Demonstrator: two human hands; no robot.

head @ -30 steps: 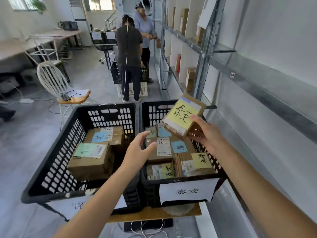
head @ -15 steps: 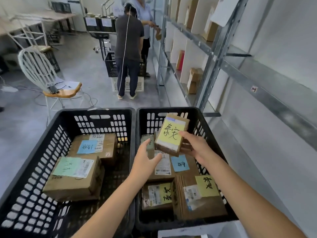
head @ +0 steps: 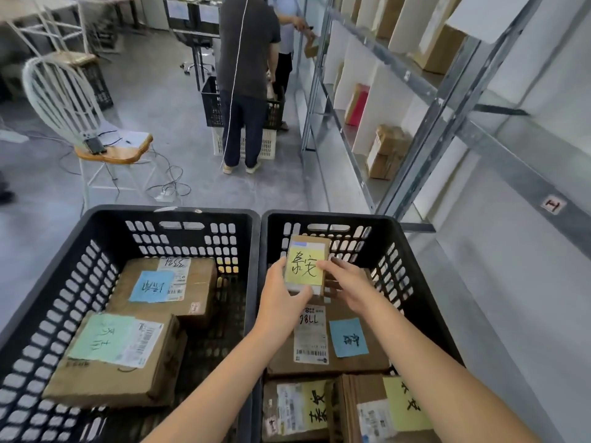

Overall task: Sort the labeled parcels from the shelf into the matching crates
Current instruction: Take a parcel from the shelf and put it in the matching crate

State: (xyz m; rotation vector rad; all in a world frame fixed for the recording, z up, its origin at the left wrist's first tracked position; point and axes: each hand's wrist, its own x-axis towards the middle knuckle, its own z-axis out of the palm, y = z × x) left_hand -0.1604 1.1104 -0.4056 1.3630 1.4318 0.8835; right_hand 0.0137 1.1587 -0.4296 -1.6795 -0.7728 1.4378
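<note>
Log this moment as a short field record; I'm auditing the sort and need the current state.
Held item: small parcel with a yellow note
Left hand: grips the parcel's near left corner
Right hand: pinches its right edge
Position: over the far end of the right crate
Left crate: blue-note box, green-note box
Stage: parcel not yet released

Both hands, left hand and right hand, hold a small brown cardboard parcel with yellow handwritten label inside the right black plastic crate.
</note>
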